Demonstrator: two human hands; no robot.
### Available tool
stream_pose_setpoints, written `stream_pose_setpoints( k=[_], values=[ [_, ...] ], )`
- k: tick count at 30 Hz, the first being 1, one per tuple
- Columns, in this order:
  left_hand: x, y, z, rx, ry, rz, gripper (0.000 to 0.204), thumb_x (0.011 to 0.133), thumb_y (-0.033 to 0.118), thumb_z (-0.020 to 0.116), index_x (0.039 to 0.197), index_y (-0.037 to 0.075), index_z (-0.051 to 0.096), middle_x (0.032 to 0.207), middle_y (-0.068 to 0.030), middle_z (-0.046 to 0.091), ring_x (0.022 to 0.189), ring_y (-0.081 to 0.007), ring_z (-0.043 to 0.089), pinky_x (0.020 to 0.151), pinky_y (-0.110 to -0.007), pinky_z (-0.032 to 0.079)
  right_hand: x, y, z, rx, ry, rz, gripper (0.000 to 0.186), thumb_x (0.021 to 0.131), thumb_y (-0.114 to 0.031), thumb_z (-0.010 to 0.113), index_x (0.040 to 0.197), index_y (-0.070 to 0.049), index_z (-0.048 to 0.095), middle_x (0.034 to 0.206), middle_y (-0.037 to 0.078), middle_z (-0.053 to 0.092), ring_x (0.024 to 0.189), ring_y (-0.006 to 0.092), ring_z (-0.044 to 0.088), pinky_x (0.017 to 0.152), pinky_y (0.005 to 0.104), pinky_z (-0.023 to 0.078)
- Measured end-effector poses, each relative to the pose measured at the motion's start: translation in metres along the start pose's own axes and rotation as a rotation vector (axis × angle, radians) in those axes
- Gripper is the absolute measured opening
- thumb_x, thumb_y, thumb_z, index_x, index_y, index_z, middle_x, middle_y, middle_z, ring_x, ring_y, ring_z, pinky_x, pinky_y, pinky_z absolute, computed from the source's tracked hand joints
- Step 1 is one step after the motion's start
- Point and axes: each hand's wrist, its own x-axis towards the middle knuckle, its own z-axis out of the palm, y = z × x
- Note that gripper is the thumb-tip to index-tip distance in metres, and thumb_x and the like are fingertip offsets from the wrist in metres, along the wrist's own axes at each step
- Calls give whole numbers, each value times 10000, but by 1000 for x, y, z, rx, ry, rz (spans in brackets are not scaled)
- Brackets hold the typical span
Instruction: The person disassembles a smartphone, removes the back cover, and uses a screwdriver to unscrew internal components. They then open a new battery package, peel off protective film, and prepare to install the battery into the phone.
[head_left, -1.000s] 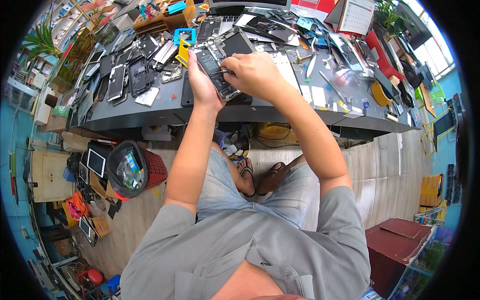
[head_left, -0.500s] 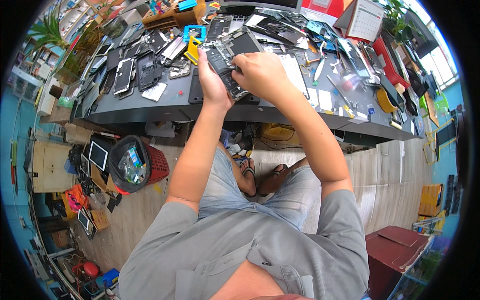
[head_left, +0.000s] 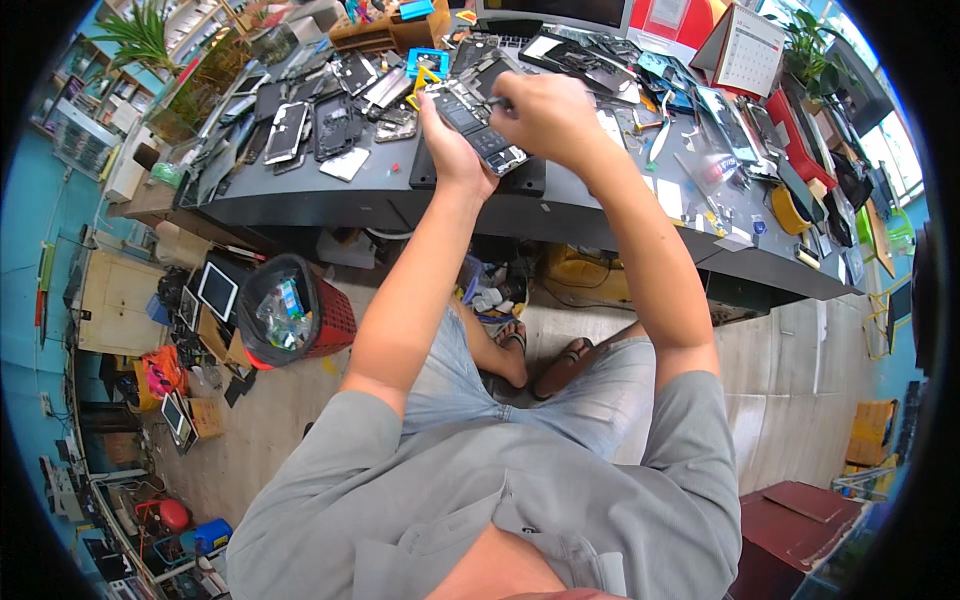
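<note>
My left hand [head_left: 455,155] is wrapped round an opened smartphone [head_left: 468,125], its dark battery and inner parts facing up. The phone is tilted over the front of the workbench. Above its far right side is my right hand [head_left: 550,112], closed round a small dark tool [head_left: 500,103]. Only the end of that tool shows; its kind is hidden by the fingers. Just beyond the phone are a yellow plastic frame [head_left: 424,82] and a blue frame [head_left: 428,62]. Below the phone a dark flat slab [head_left: 424,178] lies on the bench.
Phone shells and boards, such as a white-edged phone frame [head_left: 286,133], crowd the left of the workbench [head_left: 290,207]. A white-handled brush [head_left: 658,142], a desk calendar [head_left: 742,50] and a yellow tape roll [head_left: 788,210] are to the right. A red waste basket [head_left: 335,325] stands on the floor, left.
My right hand has lifted off the phone and shifted right, uncovering more of the battery and showing the dark tool end. The left hand still holds the phone. The whole view has shifted slightly.
</note>
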Motion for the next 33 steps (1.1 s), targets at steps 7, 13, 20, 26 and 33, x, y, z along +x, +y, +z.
stream_pose_setpoints(
  k=[7, 13, 20, 26, 33],
  values=[
    [13, 9, -21, -282, 189, 272, 843, 1133, 773, 295, 1664, 150, 497, 1655, -109, 571, 1485, -359, 579, 1259, -529, 459, -52, 53, -29, 281, 105, 428, 326, 936, -322, 836, 1055, -18, 843, 695, 165, 721, 629, 305, 704, 673, 416, 564],
    [5, 29, -27, -249, 252, 391, 824, 1138, 767, 347, 1589, 106, 542, 1538, -120, 632, 1383, -329, 640, 1203, -503, 511, -44, 41, -6, 348, -190, 468, 336, 953, -313, 818, 1050, 8, 843, 766, 176, 756, 695, 261, 717, 730, 402, 572],
    [-27, 41, -5, -183, 248, 164, 672, 1107, 531, 687, 1584, 94, 506, 1440, -100, 659, 1282, -265, 689, 1070, -466, 603, -6, 67, 29, 203, -358, 466, 345, 953, -333, 830, 1059, -6, 857, 752, 152, 762, 687, 226, 726, 721, 395, 570],
    [-29, 15, -12, -177, 225, 106, 691, 1112, 203, 682, 1689, 103, 315, 1560, -90, 550, 1426, -214, 554, 1179, -408, 494, 7, 46, 0, 115, -263, 516, 483, 1004, -482, 811, 1175, -32, 844, 780, 130, 735, 690, 180, 627, 696, 368, 512],
    [-43, -15, 15, -147, 416, 177, 580, 1157, 624, 568, 1293, 61, 599, 1207, -103, 693, 1129, -197, 668, 1022, -396, 555, -31, -3, -35, 517, -412, 394, 390, 1016, -311, 864, 1263, -11, 838, 1004, 88, 848, 922, 95, 739, 841, 283, 566]
  ],
)
